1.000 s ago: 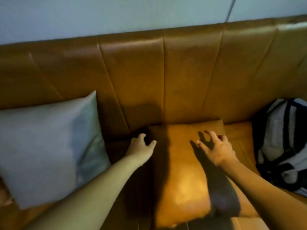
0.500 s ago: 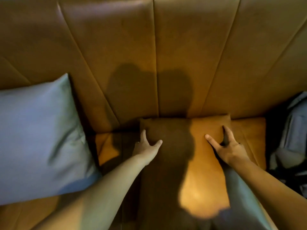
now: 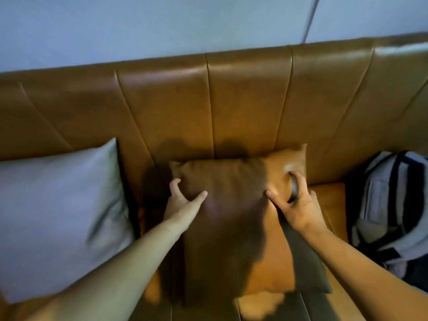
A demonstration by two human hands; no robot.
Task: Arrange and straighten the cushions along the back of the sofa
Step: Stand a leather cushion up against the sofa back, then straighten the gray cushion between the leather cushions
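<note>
**At the middle of the sofa: tan cushion in both hands, not yet upright**

Against the foot of the backrest point(image 3: 243, 100), at twelve o'clock from me, lies the tan leather cushion point(image 3: 231, 216), flat on the seat with its far edge touching the backrest. My left hand point(image 3: 183, 200) is cupped over its far-left corner, thumb on the top face and fingers curled round the edge. My right hand point(image 3: 294, 200) pinches the far-right corner, thumb and fingers digging a dent into the leather, and that corner stands a little higher than the left one. So both hands are grasping the cushion, neither one clenched empty nor let go.

I judge the step in hand to be standing this cushion up. Next I should lift the far edge evenly with both hands and lean the cushion square against the backrest, centred on a seam.

At nine o'clock the grey cushion point(image 3: 58, 216) leans tilted against the backrest, well apart from the tan one; it will likely want straightening after. At three o'clock a grey backpack point(image 3: 389, 205) sits on the seat, possibly crowding that end.
</note>
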